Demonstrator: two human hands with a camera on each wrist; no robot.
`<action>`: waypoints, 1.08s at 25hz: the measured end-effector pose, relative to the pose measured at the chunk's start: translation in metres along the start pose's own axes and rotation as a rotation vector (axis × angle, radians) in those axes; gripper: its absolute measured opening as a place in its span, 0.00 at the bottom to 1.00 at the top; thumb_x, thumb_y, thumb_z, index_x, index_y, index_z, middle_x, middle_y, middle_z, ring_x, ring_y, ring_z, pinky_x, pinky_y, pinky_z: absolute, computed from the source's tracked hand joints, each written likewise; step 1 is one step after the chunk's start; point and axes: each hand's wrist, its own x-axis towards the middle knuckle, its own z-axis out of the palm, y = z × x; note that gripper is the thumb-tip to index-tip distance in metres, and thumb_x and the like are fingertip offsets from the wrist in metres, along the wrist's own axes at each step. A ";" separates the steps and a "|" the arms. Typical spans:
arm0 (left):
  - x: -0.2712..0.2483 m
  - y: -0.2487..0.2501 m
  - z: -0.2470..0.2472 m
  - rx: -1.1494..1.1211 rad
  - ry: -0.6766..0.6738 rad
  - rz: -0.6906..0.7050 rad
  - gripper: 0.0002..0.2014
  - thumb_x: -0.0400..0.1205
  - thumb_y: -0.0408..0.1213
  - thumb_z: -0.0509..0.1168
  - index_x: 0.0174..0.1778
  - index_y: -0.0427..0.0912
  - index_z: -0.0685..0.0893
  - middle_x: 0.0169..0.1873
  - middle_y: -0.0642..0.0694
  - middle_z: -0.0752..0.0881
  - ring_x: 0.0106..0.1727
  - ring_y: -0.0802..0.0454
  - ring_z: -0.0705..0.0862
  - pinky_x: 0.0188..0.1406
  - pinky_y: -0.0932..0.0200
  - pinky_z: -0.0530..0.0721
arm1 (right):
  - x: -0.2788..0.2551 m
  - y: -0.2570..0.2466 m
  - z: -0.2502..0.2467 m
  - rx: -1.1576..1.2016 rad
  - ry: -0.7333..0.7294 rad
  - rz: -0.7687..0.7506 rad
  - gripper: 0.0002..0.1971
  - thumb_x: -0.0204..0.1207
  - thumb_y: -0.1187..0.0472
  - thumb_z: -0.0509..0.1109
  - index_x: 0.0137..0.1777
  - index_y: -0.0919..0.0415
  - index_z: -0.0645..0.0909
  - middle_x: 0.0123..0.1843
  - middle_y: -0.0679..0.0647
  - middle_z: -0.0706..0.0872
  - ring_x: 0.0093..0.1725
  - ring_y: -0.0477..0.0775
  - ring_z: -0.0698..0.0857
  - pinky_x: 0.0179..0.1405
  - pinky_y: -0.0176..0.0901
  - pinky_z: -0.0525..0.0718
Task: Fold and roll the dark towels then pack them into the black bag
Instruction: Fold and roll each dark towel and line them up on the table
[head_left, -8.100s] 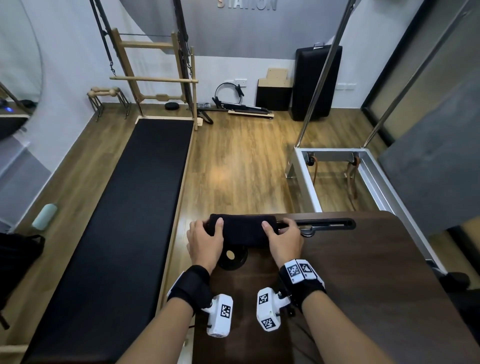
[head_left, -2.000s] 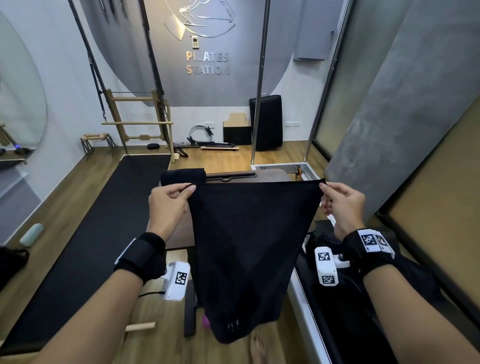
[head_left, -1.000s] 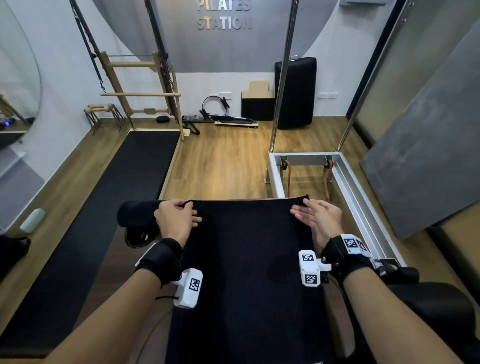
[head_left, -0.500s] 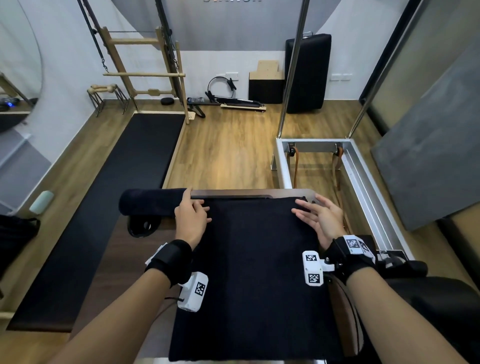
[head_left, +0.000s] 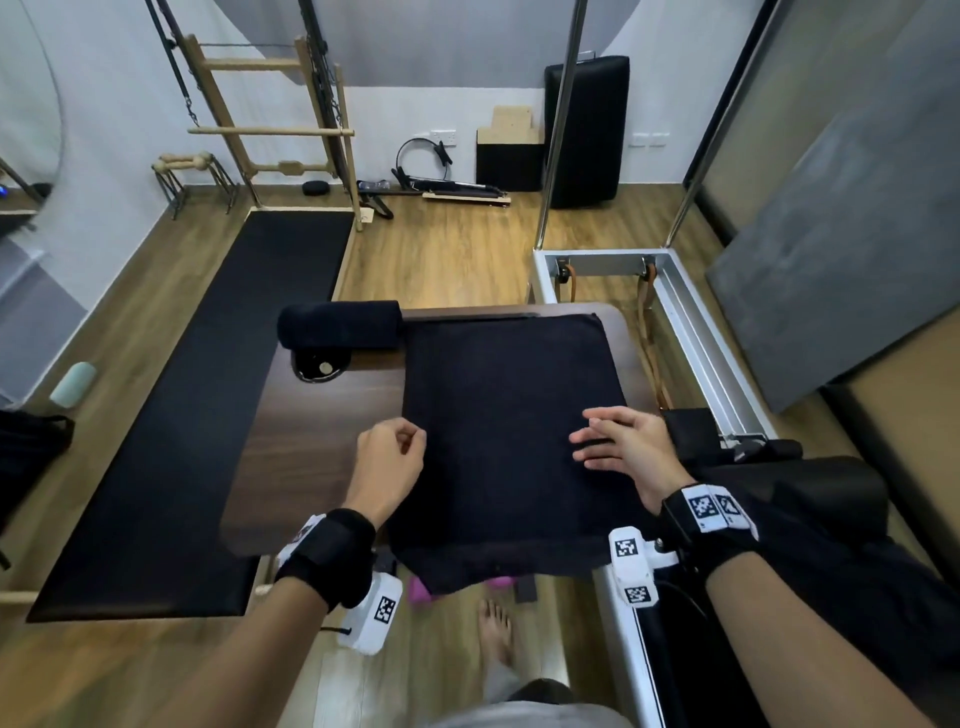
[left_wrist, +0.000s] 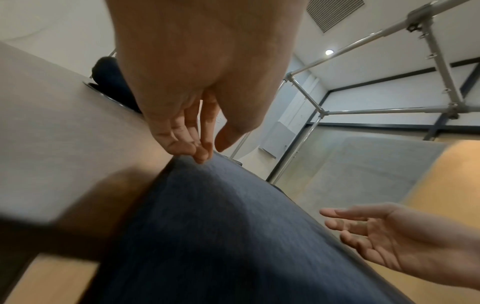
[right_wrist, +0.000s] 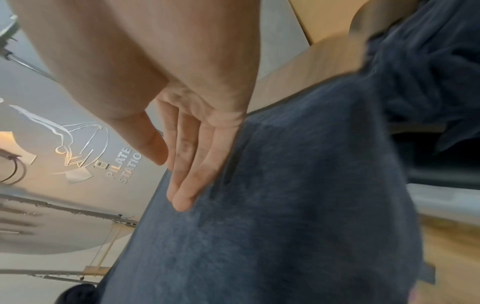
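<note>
A dark towel (head_left: 506, 431) is lying spread flat on the right part of the brown table (head_left: 322, 421), its near edge hanging over the table's front edge. 1 rolled towel (head_left: 340, 325) is sitting at the far left corner, just beside the flat one. Bare tabletop is showing to the left. The left hand (head_left: 389, 460) is hovering at the towel's left edge, fingertips (left_wrist: 200, 152) loosely curled and touching it without gripping. The right hand (head_left: 621, 449) is reaching flat over the towel's right side, fingers straight and relaxed.
</note>
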 end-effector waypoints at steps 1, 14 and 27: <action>-0.016 -0.004 -0.005 0.024 0.006 0.027 0.08 0.85 0.35 0.72 0.41 0.38 0.90 0.35 0.45 0.89 0.40 0.47 0.88 0.46 0.50 0.87 | -0.014 0.009 -0.005 -0.049 0.027 0.000 0.07 0.87 0.68 0.68 0.61 0.70 0.84 0.44 0.70 0.93 0.31 0.63 0.90 0.28 0.45 0.87; -0.074 -0.005 -0.007 0.274 -0.085 0.082 0.06 0.86 0.45 0.72 0.48 0.48 0.87 0.46 0.52 0.80 0.55 0.49 0.82 0.51 0.49 0.81 | -0.054 0.058 -0.030 -0.520 0.272 -0.023 0.07 0.81 0.66 0.76 0.41 0.66 0.85 0.22 0.59 0.86 0.14 0.50 0.75 0.20 0.41 0.74; 0.079 0.099 0.024 -0.267 0.007 -0.007 0.05 0.89 0.38 0.67 0.56 0.44 0.88 0.44 0.48 0.95 0.47 0.50 0.93 0.49 0.43 0.94 | 0.079 -0.080 0.060 -0.210 0.002 -0.164 0.03 0.89 0.66 0.67 0.53 0.65 0.79 0.44 0.69 0.92 0.31 0.63 0.90 0.26 0.47 0.88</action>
